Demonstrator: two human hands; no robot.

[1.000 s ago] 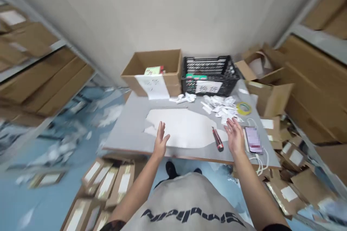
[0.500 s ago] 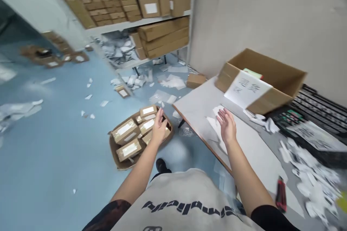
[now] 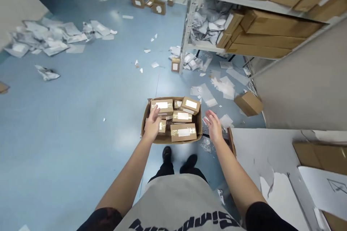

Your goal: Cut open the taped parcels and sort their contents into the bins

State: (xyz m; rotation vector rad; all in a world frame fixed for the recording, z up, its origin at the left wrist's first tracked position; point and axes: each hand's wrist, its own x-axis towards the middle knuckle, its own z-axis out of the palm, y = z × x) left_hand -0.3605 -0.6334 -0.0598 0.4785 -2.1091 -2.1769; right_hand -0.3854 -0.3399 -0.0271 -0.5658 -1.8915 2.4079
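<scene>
**L hand** (image 3: 153, 124): fingers spread apart, tips over the near corner of a flat kraft-brown carton w/ white label & gold tape (image 3: 162, 107); appears to touch it, but grip cannot be told from this view.

**R hand** (image 3: 214, 126): open, fingers apart, just right of the tray, not clamped on anything.

**Tray**: shallow open brown cardboard tray (image 3: 173, 141) on pale blue floor (image 3: 67, 144), directly ahead of the person's black shoes (image 3: 166, 153), between both hands. Holds at least 6 small kraft-brown cartons, most w/ white labels, lying at mixed angles, some stacked.

**Surroundings**: grey table top (image 3: 260, 144), lower R, w/ torn white sheet (image 3: 279, 195) on it. Grey metal shelf rack (image 3: 193, 14), upper R, carries large brown cardboard cartons (image 3: 271, 32); crumpled silver-grey plastic mailers (image 3: 208, 25) fill the lower shelf. One loose kraft-brown carton (image 3: 248, 103) lies tilted on floor R of tray, near wall. Heap of flattened silver-grey mailers (image 3: 46, 38) lies well apart, upper L. Scattered white paper scraps (image 3: 223, 86) lie on floor R of tray.
</scene>
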